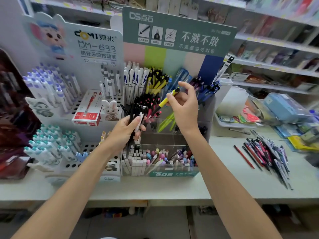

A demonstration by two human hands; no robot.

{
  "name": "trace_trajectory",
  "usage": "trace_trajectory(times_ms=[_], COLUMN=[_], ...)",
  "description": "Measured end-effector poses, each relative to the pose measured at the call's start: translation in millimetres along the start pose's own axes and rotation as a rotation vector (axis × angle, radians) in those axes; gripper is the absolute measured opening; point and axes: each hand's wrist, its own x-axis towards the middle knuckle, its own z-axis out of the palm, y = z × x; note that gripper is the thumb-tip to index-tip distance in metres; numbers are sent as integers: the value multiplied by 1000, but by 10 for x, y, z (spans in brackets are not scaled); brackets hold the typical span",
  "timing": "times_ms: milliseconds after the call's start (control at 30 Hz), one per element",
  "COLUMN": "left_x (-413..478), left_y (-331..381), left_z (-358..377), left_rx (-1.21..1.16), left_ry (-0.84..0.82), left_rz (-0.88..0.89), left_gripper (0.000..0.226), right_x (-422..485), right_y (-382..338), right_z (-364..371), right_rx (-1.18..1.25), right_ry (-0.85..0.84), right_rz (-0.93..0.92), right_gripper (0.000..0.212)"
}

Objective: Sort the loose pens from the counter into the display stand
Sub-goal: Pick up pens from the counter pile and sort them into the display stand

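Note:
My right hand pinches a yellow pen with a black tip, held tilted in front of the clear tiered display stand. Its upper end points toward the compartment of yellow pens at the back. My left hand grips a bundle of black pens with one white pen, upright, in front of the stand's left side. A pile of loose pens, mostly black, red and white, lies on the counter to the right.
A white DOMI pen rack stands left of the stand, with a red pen box on it. A white tray and packaged goods sit at the right. Shelves run behind. The counter's front edge is near me.

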Motion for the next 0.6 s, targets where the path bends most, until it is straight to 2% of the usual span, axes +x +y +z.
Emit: trace_trajectory(times_ms=[100,167,267,433,500,567,600], left_x=[40,54,65,47,24,6,10], left_y=[56,138,234,310,323,342,343], left_z=[13,38,42,-57,-97,-125,-136], left_rx=[3,-47,-81,-109,-100,-121,-138], left_ry=[-15,-46,-81,-86,-81,-89,-97], left_rz=[4,3,11,10,8,4,7], left_gripper=[36,33,25,26,26,24,23], right_x=[227,416,686,802,773,704,653], right_y=[-128,-212,-164,235,261,160,92], right_z=[29,95,215,366,364,348,339], right_rx=[-26,-83,-213,-601,-729,-654,-560], right_ry=[165,232,218,-26,46,165,166], right_rz=[-175,-286,-346,-322,-410,-535,-559], right_gripper=[28,26,27,29,32,37,38])
